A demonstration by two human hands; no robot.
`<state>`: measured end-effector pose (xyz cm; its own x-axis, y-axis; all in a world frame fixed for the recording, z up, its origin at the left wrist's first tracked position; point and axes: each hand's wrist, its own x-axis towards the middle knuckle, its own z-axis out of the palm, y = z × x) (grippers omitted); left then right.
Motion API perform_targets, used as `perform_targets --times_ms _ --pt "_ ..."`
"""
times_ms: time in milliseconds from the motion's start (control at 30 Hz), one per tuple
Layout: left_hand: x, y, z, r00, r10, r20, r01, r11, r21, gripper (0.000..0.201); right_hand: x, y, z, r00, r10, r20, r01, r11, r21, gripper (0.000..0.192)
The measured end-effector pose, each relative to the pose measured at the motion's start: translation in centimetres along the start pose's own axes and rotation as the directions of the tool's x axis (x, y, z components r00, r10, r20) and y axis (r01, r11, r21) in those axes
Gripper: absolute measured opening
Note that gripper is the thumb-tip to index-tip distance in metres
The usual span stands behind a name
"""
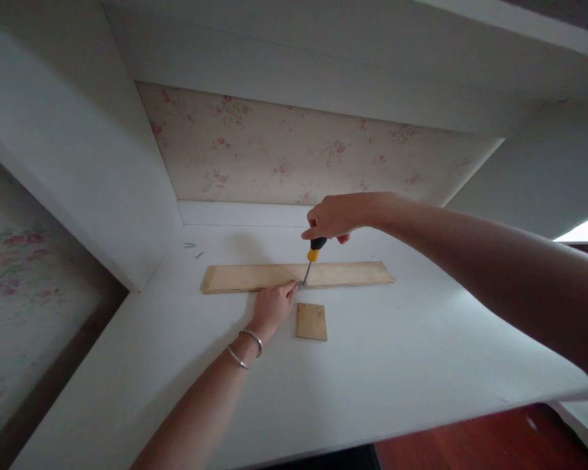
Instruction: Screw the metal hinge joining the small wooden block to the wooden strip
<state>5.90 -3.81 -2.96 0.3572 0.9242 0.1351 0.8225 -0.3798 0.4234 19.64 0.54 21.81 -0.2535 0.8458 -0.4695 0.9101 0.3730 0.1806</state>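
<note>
arms (470,258) over white desk (362,365) (floral wallpaper (284,147) behind)

Two slim, silvery bangles circle the left wrist (245,349), both plain, rounded and catching a little light. The upper bangle (255,337) sits nearer the left hand (274,305), and the lower bangle (237,361) lies just beside it, toward the forearm (200,411). The right hand (340,214) and right arm (470,267) are bare of sleeve as far as they show.

Dim light from the right casts soft, leftward shadows.
</note>
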Motion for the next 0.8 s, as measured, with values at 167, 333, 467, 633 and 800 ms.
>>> perform_targets --times_ms 167,333,467,633,800 --pt "0.03 0.05 -0.1 1.0 -0.014 0.016 0.014 1.0 0.002 0.04 0.23 -0.1 -0.12 0.998 -0.066 0.022 0.066 0.998 0.017 0.044" --pt "0.09 -0.18 0.22 1.0 -0.016 -0.003 0.016 1.0 0.023 0.037 0.68 0.18 0.21 0.997 -0.07 -0.021 0.069 0.996 -0.052 0.047" --pt "0.23 -0.32 0.51 0.999 -0.05 -0.013 0.051 0.998 0.028 0.038 0.77 0.53 0.63 0.988 -0.147 -0.037 0.146 0.989 -0.029 0.041" --pt "0.29 -0.49 0.52 0.999 -0.017 -0.045 0.016 1.0 -0.009 0.033 0.44 0.38 0.51 1.0 -0.03 -0.003 0.03 0.999 -0.018 0.044" --pt "0.26 -0.62 0.48 0.999 -0.006 -0.036 0.005 0.999 -0.04 0.034 0.34 0.42 0.44 0.996 -0.089 -0.018 0.089 0.996 -0.018 0.045"
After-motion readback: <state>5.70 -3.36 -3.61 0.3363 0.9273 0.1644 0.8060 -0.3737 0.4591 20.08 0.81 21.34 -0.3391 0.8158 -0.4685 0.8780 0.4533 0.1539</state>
